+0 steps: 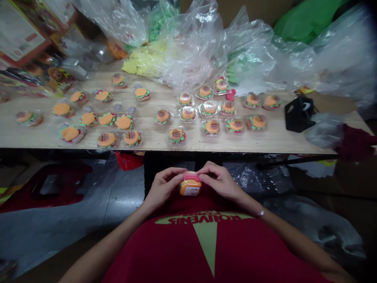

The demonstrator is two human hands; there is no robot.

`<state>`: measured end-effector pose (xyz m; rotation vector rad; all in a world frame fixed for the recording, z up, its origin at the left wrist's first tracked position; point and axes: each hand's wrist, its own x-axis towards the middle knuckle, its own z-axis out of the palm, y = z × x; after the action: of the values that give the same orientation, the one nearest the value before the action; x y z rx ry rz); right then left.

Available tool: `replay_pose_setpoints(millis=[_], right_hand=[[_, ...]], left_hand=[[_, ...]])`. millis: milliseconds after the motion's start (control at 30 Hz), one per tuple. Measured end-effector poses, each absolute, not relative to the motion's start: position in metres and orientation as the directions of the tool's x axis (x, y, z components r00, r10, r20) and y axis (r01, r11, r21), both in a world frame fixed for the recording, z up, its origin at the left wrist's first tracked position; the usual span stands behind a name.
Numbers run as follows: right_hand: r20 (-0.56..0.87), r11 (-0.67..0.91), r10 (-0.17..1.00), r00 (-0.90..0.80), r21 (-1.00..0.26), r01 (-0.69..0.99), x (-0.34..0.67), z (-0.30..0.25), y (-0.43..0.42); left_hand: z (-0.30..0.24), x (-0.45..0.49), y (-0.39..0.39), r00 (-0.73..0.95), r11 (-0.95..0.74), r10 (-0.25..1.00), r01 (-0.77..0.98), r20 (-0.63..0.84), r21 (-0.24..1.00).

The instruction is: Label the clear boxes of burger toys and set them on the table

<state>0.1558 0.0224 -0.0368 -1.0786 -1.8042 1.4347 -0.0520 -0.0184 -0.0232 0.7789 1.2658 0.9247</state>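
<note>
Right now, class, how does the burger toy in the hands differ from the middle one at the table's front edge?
The held toy sits between left hand and right hand; the table toy lies untouched on the wooden table. The held toy is tipped, showing a white label; the table toy lies flat, top up. Both have orange buns.

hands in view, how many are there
2. The left hand and the right hand, both the person's own, grip one orange burger pack from either side, in front of the red shirt. No other hands show.
</note>
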Motion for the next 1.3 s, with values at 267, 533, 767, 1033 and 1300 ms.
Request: replay_pose_setpoints(millis=[267,533,767,1033,1300], right_hand=[[-0.077,0.019,0.878,-0.473,-0.981,0.194,0.154,-0.05,0.025],[-0.169,-0.092,0.829,-0.533,-0.982,0.167,0.154,-0.044,0.035],[-0.151,-0.041,0.824,-0.546,-0.977,0.208,0.143,-0.032,0.042],[-0.241,-0.229,0.888,-0.391,-0.97,0.078,0.151,-0.068,0.029],[-0.207,-0.144,0.767,-0.608,-0.978,0.152,0.151,-0.05,0.036]], left_hand=[[-0.03,-0.045,-0.022,-0.002,0.431,0.9,-0.147,-0.436,0.89],[-0.027,-0.049,-0.006,0.038,0.408,0.913,-0.069,-0.406,0.911],[-0.011,-0.048,0.024,0.244,0.376,0.893,0.055,-0.378,0.925],[-0.041,-0.045,-0.002,0.101,0.587,0.803,-0.303,-0.587,0.751],[-0.019,-0.062,0.013,0.179,0.485,0.858,0.028,-0.482,0.874]])
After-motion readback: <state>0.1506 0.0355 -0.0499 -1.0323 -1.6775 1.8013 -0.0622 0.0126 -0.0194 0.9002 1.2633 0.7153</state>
